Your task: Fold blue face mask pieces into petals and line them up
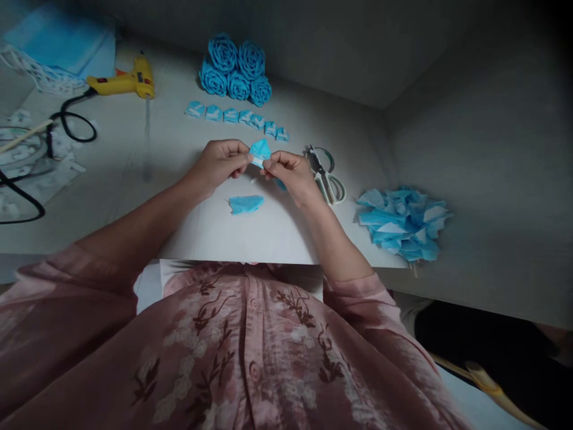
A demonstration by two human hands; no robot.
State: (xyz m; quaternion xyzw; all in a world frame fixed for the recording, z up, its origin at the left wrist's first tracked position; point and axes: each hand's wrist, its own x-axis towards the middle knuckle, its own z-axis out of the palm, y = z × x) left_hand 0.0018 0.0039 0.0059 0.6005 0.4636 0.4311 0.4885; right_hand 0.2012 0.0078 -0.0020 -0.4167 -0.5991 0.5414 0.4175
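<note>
"What are the hands doing?"

"The left hand [226,158] is pinching one side of a blue piece [260,148] between thumb and fingers, and the right hand [292,173] is pinching the other side."

"Where is the piece sitting?"

"The hands are holding it up between them, over the desk [201,236]. Its pointed end is facing away from the person, and a white band is showing along the near edge."

"What's lying close by?"

"A blue scrap [246,204] is lying on the near side of the hands. Scissors [324,177] are resting just beside the right hand."

"And beyond the hands?"

"Seven folded bits [231,115] are lying in a row, with blue flowers [238,85] standing grouped behind them."

"Anything out to the sides?"

"On the left, a yellow glue gun [120,82] is lying with its black cord [65,113] curling away, near some blue masks [62,39]. On the right, a blue-and-white heap [403,221] is spreading near the desk's edge."
</note>
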